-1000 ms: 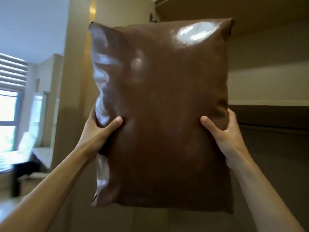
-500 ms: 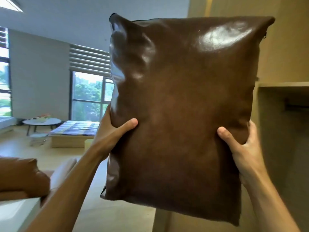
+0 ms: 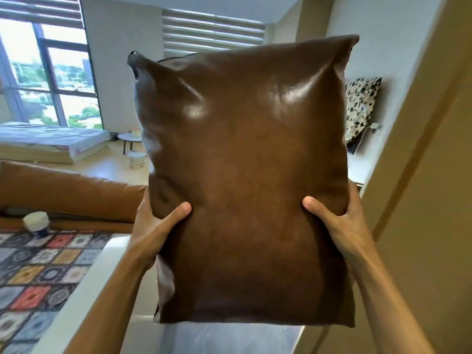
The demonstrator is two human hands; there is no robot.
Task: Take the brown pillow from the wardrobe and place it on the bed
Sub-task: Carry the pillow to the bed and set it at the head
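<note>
The brown pillow [image 3: 245, 180], glossy and leather-like, stands upright in front of me and fills the middle of the view. My left hand [image 3: 155, 226] grips its left edge with the thumb pressed into the front. My right hand [image 3: 339, 221] grips the right edge the same way. A bed [image 3: 51, 141] with a pale striped cover lies at the far left under the window. The tan wardrobe panel [image 3: 421, 200] is at the right edge.
A surface with a colourful patterned cover [image 3: 38, 272] is at lower left, with a white jar [image 3: 37, 223] on it. A long brown cushion [image 3: 71, 192] lies behind it. A small round table [image 3: 130, 137] and a spotted cushion [image 3: 362, 108] stand further back.
The view has swung left, away from the wardrobe and toward the room. The pillow stays held in both hands and sits lower in view. The patterned surface and brown cushion have come into sight.
</note>
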